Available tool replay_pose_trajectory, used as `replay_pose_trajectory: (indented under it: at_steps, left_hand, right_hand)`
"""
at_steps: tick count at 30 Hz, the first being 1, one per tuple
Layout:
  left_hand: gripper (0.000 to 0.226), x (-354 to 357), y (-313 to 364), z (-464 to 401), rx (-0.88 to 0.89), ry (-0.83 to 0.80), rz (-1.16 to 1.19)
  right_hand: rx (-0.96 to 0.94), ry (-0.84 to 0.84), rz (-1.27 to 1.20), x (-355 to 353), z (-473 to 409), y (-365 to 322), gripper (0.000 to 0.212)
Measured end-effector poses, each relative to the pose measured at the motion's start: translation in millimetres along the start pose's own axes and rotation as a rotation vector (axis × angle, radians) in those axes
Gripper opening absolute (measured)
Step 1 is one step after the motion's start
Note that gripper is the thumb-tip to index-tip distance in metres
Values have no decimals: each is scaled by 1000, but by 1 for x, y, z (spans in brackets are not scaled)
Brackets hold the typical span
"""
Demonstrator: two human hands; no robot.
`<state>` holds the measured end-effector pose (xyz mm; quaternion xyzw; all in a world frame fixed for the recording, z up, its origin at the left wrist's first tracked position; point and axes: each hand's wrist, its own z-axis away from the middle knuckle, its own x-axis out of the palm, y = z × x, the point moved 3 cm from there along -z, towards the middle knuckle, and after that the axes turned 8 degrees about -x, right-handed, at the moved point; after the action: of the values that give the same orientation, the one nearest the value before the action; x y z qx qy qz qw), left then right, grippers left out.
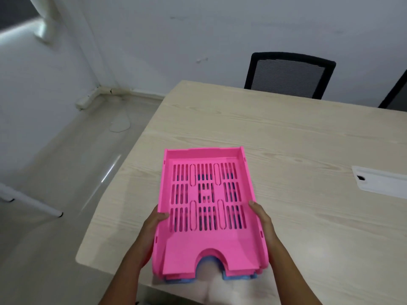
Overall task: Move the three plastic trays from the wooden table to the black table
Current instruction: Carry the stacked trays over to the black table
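Note:
A stack of plastic trays [207, 245] sits nested over the near left part of the wooden table [297, 139]. The top tray is pink with a slotted floor; a second pink edge and a blue tray [240, 277] show underneath at the front. My left hand [154, 223] grips the stack's left side wall, thumb over the rim. My right hand [261, 216] grips the right side wall the same way. Whether the stack rests on the table or is lifted, I cannot tell. The black table is out of view.
A white flat object [378, 181] lies at the table's right edge. A black mesh office chair [288, 73] stands behind the far side, with part of another at the far right. Pale floor and white walls lie to the left, with a white leg [33, 203] near the left edge.

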<state>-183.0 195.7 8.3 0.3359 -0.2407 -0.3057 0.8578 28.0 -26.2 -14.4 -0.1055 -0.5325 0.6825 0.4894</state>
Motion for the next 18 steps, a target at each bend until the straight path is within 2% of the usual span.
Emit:
replay_pose_trajectory:
  at_steps: [4, 10, 13, 16, 18]
  left_hand:
    - [75, -38, 5, 5, 51, 35, 14]
    - [74, -118, 17, 25, 105, 102, 103]
    - [75, -175, 20, 39, 143, 184, 133]
    - [72, -238, 18, 59, 179, 291, 194]
    - [66, -279, 13, 76, 195, 361, 252]
  right_hand:
    - [35, -64, -83, 36, -3, 15, 58]
    - [101, -145, 23, 124, -22, 41, 71]
    - [138, -223, 68, 182, -35, 58, 62]
    - [157, -316, 100, 251, -45, 78, 44]
    - [183, -395, 116, 304, -47, 93, 42]
